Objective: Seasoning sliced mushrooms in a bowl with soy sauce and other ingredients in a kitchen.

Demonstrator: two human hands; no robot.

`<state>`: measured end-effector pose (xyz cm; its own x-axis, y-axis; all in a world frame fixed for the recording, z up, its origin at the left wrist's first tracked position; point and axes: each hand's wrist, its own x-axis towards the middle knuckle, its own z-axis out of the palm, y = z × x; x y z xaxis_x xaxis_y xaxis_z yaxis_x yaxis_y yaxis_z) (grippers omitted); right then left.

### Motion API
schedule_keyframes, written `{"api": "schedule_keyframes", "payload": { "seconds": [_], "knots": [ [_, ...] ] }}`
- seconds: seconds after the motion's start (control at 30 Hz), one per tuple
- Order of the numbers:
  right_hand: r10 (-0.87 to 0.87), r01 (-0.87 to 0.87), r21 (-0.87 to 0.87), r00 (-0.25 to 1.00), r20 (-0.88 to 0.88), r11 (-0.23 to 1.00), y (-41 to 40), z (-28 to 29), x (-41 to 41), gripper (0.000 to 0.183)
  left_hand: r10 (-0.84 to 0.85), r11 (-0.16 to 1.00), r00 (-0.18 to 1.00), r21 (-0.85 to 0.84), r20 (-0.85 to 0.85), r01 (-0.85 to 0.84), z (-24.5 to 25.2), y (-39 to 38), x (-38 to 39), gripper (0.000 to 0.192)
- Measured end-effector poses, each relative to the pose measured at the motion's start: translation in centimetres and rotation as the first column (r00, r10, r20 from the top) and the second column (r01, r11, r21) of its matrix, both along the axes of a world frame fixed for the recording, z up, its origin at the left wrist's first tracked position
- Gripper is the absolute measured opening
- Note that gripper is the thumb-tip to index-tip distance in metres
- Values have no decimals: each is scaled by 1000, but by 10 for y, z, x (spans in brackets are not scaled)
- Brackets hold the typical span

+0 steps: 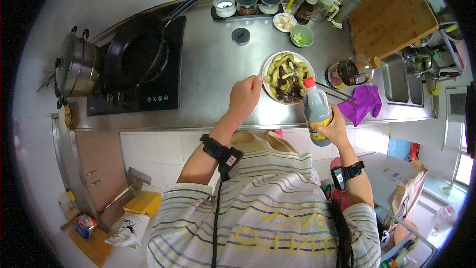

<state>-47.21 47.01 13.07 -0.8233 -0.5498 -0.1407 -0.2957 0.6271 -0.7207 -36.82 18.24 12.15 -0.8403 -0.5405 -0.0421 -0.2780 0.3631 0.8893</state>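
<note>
My right hand (331, 128) is wrapped around a plastic bottle (317, 117) with a red cap, a handle and a yellow label. The bottle is upright over the counter's front edge, its capped top overlapping the plate's lower right. A white plate (266, 88) holds cooked pieces that look like eggplant (288, 76). At the plate's left rim is my left hand (245, 95), fingers curled; whether it grips the rim is hidden. Chopsticks (334, 93) run from the plate's right side to a purple cloth (362, 102).
An uncapped seasoning jar (224, 6), a dark lid (241, 36), a green bowl (302, 36) and a small garlic dish (285, 22) stand behind the plate. Left is a wok (137, 56) on the cooktop (163, 100); right are a large sauce bottle (351, 70) and the sink (401, 78).
</note>
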Motion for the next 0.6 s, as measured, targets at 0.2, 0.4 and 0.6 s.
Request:
{"api": "schedule_keyframes", "payload": {
  "seconds": [0.2, 0.4, 0.6],
  "knots": [
    [-53, 54, 33, 998, -34, 998, -9, 3, -8, 73, 6, 1000, 1000, -11, -15, -6, -23, 1, 15, 44],
    [-109, 112, 80, 993, -36, 991, -9, 3, -16, 72, 26, 1000, 1000, -13, -4, -26, -27, -1, 17, 38],
    [-15, 16, -10, 996, 88, 1000, -8, 4, -8, 73, -11, 993, 999, 114, -47, 16, -26, -3, 15, 16]
  ]
}}
